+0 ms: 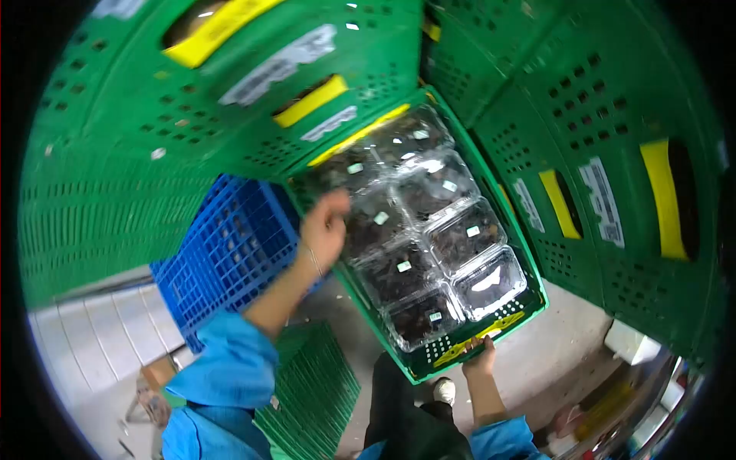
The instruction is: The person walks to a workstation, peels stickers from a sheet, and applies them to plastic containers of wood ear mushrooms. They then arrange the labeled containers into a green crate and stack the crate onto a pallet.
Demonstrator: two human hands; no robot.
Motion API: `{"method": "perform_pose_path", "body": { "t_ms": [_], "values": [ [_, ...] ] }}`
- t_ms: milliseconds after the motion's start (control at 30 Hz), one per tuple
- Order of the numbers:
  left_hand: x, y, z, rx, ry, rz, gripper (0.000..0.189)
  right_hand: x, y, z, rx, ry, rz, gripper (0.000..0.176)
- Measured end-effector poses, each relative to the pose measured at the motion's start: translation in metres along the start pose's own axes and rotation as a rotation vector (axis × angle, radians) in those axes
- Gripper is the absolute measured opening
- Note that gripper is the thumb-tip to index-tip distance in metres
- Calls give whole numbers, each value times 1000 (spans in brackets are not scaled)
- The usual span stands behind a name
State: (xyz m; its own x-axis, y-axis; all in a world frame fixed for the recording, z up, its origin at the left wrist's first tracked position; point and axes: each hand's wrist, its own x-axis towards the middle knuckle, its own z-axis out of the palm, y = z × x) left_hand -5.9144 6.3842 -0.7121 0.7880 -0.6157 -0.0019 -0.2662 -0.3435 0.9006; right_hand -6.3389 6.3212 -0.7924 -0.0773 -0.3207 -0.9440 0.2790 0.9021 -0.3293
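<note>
A green crate [359, 295] with a yellow handle [460, 349] at its near end stands tilted in the middle of the view. Inside it lie two rows of clear lidded plastic boxes [464, 234] with dark contents and small pale labels. My right hand [481, 356] has its fingers curled over the near rim at the yellow handle. Over the crate's left side hovers my left hand [326, 230], slightly blurred. Its fingers are loosely bent, with a gap between thumb and forefinger and nothing seen in it.
Stacked green crates [552, 115] rise along the right, and more green crates [253, 100] stand at the far left. A blue crate [234, 245] sits left of the middle crate. Below it is another green crate [310, 383]. A white box [632, 343] lies on the floor at right.
</note>
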Motion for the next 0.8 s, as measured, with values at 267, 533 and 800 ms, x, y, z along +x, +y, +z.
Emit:
{"method": "perform_pose_path", "body": {
  "t_ms": [267, 533, 800],
  "values": [
    [-351, 106, -57, 260, 218, -676, 37, -108, -53, -128, -1641, -771, -40, 29],
    [-567, 81, -253, 984, 571, -1407, 55, -241, -29, -123, -1782, -808, -27, 20],
    [-588, -63, -379, 504, 912, -1771, 75, -262, 28, -111, -2406, -1013, -481, 19]
  ]
}}
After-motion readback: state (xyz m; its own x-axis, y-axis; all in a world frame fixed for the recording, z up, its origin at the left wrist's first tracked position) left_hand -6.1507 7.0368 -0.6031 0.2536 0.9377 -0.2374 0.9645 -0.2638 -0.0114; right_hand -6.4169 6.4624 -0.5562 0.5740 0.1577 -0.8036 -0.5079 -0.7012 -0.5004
